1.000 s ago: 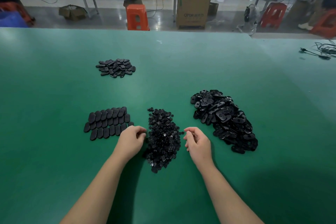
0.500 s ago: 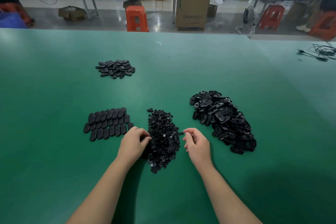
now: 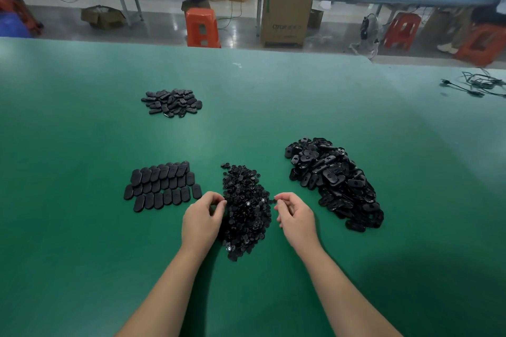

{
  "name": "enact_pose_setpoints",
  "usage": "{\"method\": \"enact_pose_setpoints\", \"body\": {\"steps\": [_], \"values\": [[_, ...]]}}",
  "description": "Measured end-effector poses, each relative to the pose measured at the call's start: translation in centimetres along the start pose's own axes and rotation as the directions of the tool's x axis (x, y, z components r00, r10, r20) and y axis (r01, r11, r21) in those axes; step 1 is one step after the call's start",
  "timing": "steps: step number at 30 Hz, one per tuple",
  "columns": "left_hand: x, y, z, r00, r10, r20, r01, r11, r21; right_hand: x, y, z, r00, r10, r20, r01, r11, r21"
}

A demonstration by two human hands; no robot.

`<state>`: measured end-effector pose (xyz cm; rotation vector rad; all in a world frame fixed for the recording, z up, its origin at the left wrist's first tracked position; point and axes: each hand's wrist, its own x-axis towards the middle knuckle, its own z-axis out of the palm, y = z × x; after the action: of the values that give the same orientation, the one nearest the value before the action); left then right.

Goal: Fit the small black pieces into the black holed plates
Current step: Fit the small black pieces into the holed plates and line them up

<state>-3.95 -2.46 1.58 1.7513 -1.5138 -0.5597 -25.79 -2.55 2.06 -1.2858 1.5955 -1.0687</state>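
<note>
A heap of small black pieces (image 3: 246,208) lies on the green table in front of me. My left hand (image 3: 201,219) is at the heap's left edge, its curled fingertips and thumb pinching among the pieces. At the heap's right edge, my right hand (image 3: 297,213) has curled fingers, with thumb and forefinger pinching a small black piece. A loose pile of black holed plates (image 3: 331,180) sits to the right. Rows of black plates (image 3: 161,186) lie flat and neatly lined up to the left.
A smaller heap of black plates (image 3: 172,102) lies farther back on the left. Black cables (image 3: 476,85) lie at the far right of the table. Beyond the table's far edge stand an orange stool (image 3: 202,27), a cardboard box (image 3: 284,19) and other benches.
My left hand has slid right from beside the plate rows to the heap's edge and closed its fingers there. My right hand has stayed in place.
</note>
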Motion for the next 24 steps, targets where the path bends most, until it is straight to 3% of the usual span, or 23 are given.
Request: {"method": "enact_pose_setpoints", "body": {"steps": [3, 5, 7, 10, 14, 17, 20, 24], "values": [[0.0, 0.0, 0.0, 1.0, -0.01, -0.002, 0.01, 1.0, -0.007, 0.6, -0.6, -0.6, 0.999, -0.032, 0.028, 0.034, 0.994, -0.108], [0.0, -0.1, 0.0, 1.0, -0.019, -0.008, 0.019, 1.0, -0.017, 1.5, -1.1, -1.6, 0.991, -0.134, 0.012, 0.13, 0.93, -0.344], [0.0, 0.0, 0.0, 1.0, -0.027, -0.01, 0.027, 0.999, -0.027, 2.8, -1.8, -3.0, 0.97, -0.24, -0.022, 0.185, 0.799, -0.573], [0.1, 0.0, 0.0, 0.999, -0.04, -0.016, 0.039, 0.999, -0.028, 5.1, -2.6, -5.0, 0.945, -0.325, -0.033, 0.189, 0.626, -0.756], [0.2, 0.0, 0.1, 0.999, -0.047, -0.011, 0.047, 0.999, -0.008, 7.3, -2.2, -5.9, 0.963, -0.257, 0.085, 0.177, 0.36, -0.916], [0.2, 0.0, 0.1, 0.999, -0.049, -0.011, 0.049, 0.999, 0.005, 7.4, -1.3, -5.8, 0.967, -0.193, 0.169, 0.212, 0.229, -0.95], [0.2, 0.0, 0.1, 0.999, -0.046, -0.009, 0.046, 0.999, 0.006, 7.2, -0.8, -5.8, 0.956, -0.209, 0.204, 0.247, 0.211, -0.946], [0.2, 0.0, 0.1, 0.999, -0.045, -0.01, 0.045, 0.999, 0.012, 6.9, -1.1, -6.2, 0.948, -0.204, 0.245, 0.295, 0.273, -0.916]]}}
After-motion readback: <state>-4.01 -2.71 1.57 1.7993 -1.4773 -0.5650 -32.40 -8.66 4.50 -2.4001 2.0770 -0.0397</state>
